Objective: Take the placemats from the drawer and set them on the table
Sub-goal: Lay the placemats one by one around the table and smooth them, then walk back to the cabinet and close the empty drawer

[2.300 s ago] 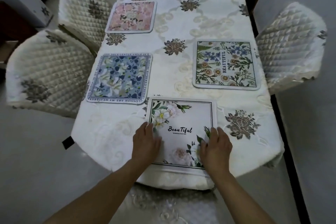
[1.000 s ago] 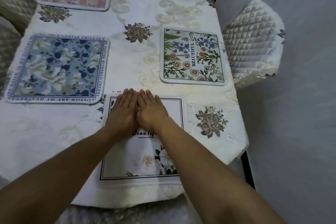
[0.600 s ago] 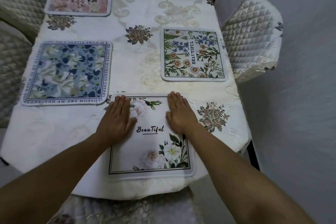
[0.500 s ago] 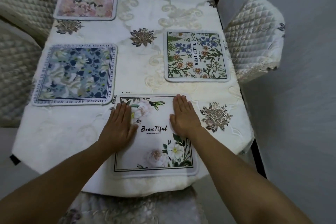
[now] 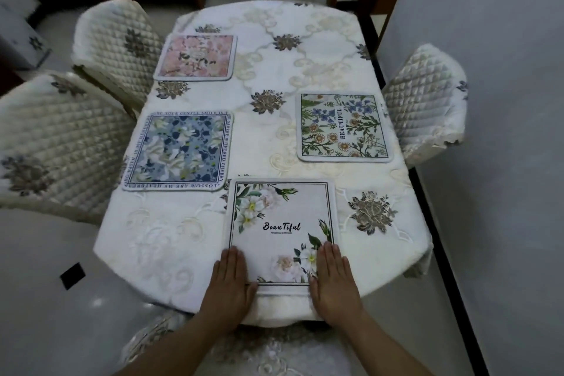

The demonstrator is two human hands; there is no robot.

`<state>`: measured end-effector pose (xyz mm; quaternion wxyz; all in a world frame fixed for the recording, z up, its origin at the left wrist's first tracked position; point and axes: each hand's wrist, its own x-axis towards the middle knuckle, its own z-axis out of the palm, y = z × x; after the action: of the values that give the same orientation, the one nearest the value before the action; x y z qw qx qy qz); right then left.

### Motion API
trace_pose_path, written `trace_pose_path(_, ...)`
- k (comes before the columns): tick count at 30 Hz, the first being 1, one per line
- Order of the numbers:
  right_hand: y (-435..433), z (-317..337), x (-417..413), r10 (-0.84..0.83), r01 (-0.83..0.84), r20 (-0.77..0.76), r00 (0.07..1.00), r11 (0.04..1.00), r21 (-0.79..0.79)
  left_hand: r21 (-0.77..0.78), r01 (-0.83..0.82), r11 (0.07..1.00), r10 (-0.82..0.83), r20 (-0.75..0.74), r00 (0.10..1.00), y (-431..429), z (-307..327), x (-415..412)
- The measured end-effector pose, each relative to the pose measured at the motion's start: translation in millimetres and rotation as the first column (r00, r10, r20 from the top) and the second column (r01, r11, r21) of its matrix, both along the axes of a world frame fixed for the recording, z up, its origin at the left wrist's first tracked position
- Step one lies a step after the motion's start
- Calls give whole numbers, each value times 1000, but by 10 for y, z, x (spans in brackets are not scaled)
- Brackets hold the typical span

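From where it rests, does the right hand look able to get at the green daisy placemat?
Probably yes: the right hand rests flat on the white placemat, and only bare tablecloth lies between it and the green daisy placemat ahead.

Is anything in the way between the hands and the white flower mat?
No, nothing visible. The left hand and right hand lie flat on the near corners of the white mat, which sits directly on the tablecloth.

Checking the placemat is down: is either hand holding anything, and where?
Nothing is held. Left hand and right hand lie flat on the white placemat, at its near corners.
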<state>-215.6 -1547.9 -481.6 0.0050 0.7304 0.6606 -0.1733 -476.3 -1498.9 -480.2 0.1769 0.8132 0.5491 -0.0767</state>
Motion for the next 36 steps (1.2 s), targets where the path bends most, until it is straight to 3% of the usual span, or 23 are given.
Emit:
trace_pose_path(3, 94, 274, -77, -24, 26, 24, 999, 996, -81, -51, -33, 998, 30, -66, 997, 49, 288, -21)
trace_pose_path(5, 196, 632, -225, -11, 11, 1, 1000, 994, -112, 17, -27, 999, 28, -25, 999, 98, 552, -143)
trace_pose_path(10, 474, 1319, -872, 98, -97, -9, 995, 992, 76, 253, 28, 967, -62, 129, 990, 245, 1256, -794)
trace_pose_path(13, 603, 1635, -1470, 194, -186, -33, 980, 969, 162, 346, 35, 938, -66, 80, 995, 303, 1532, -1391)
trace_pose_path(17, 725, 1924, -2456, 297, -282, -32, 954, 932, 229, 359, 11, 933, -22, 28, 999, 292, 1797, -2388)
trace_pose_path(23, 1014, 2213, -4112, 485, -469, -3, 875, 847, 250, 344, -217, 913, 209, 60, 976, 220, 2097, -3968)
trace_pose_path(28, 1284, 2341, -5205, 601, -576, -32, 799, 779, 248, 334, -423, 843, 430, 55, 901, 197, 2178, -4996)
trace_pose_path(36, 2026, 2297, -6492, 724, -701, -9, 689, 670, 245, 265, -649, 713, 649, 104, 754, 517, 2157, -6097)
